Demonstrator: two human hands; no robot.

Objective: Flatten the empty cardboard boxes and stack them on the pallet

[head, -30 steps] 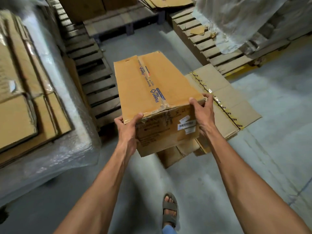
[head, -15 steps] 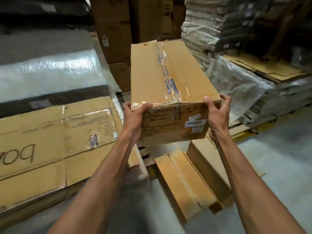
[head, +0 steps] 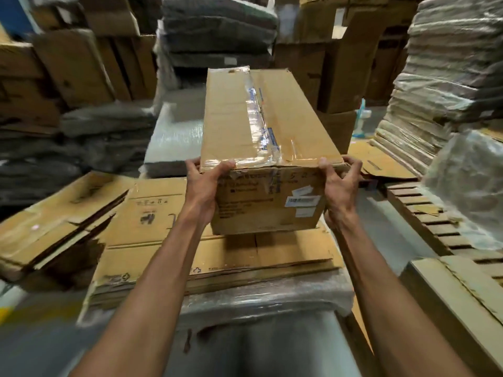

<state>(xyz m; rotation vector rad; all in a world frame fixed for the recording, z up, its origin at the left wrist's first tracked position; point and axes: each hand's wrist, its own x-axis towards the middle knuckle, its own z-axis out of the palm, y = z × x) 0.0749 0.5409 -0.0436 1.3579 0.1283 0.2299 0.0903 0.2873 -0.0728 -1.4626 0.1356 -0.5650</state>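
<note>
Between the left grip (head: pixel 202 186) and the right grip (head: pixel 340 186) sits the near end of a long cardboard box (head: pixel 234 123), held clear of everything below it and not yet flattened, its length running away from the person. The left grip clamps the near left corner, with the thumb laid over the top edge and the palm against the side. The right grip clamps the near right corner, its fingers curled over the top edge; how far they reach down the far side cannot be seen. A strip of clear tape (head: pixel 258 126) with blue print runs along the middle of the top face and folds down over the near edge between the grips. A white barcode label (head: pixel 302 200) is stuck on the end face, closer to the right grip. Directly under both grips lies a stack of flattened cardboard (head: pixel 163 240), and the box hangs above it without touching. That stack rests on a bundle covered in clear plastic wrap (head: pixel 258 297). Out beyond the left grip lies another heap of flattened sheets (head: pixel 54 227), its layers partly split apart. Out beyond the right grip a wooden pallet (head: pixel 424 216) shows bare slats with scraps of cardboard on them, and nearer the person on that side stands a cardboard carton (head: pixel 462 295). Past the far end of the box stand tall wrapped stacks (head: pixel 449 77) and upright brown cartons, blurred in this view.
</note>
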